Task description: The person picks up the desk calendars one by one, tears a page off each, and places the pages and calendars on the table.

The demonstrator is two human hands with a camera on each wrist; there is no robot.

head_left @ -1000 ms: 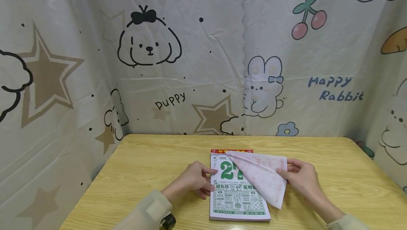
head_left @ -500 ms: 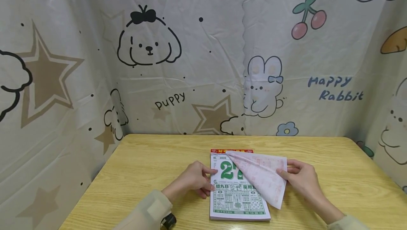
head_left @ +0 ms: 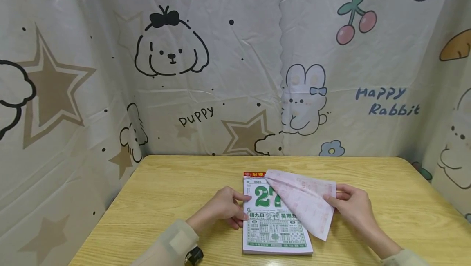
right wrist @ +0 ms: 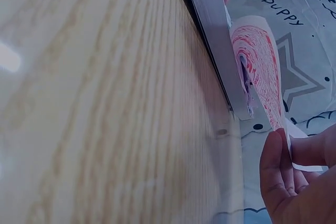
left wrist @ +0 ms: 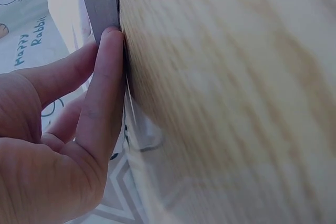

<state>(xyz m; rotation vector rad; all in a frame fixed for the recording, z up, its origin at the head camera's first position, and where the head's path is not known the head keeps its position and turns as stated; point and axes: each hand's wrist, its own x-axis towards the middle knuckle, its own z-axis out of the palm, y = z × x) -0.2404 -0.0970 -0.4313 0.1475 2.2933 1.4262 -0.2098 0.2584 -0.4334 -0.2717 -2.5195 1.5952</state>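
A thick, white, block-shaped paper calendar with green print (head_left: 276, 233) is lying flat on a pale yellow wood-grain table (head_left: 165, 184), whose near edge is falling outside the head view. A thin, whitish paper page with faint pink markings (head_left: 307, 200) is folding up over the calendar's right side, covering part of the "7" in a large green "27" and the right end of a red strip with gold characters (head_left: 254, 174). The smaller printing is showing too finely to read.

The person's right hand (head_left: 351, 206) is pinching the page's outer edge, thumb on the near face, the other fingers partly hiding behind it. In the right wrist view, the page is curving away from the stack, its red print blurring.

The left hand (head_left: 226, 206) is gripping nothing: index finger and thumb are resting, nearly straight, against the calendar's left edge, the remaining fingers partly hiding beneath.

Both beige sleeves (head_left: 180, 237) are running out of frame. A small black object (head_left: 194, 255) is peeking from under the left one, too obscured to identify. Behind, a pale cartoon-printed cloth (head_left: 235, 86) is hanging in creases.
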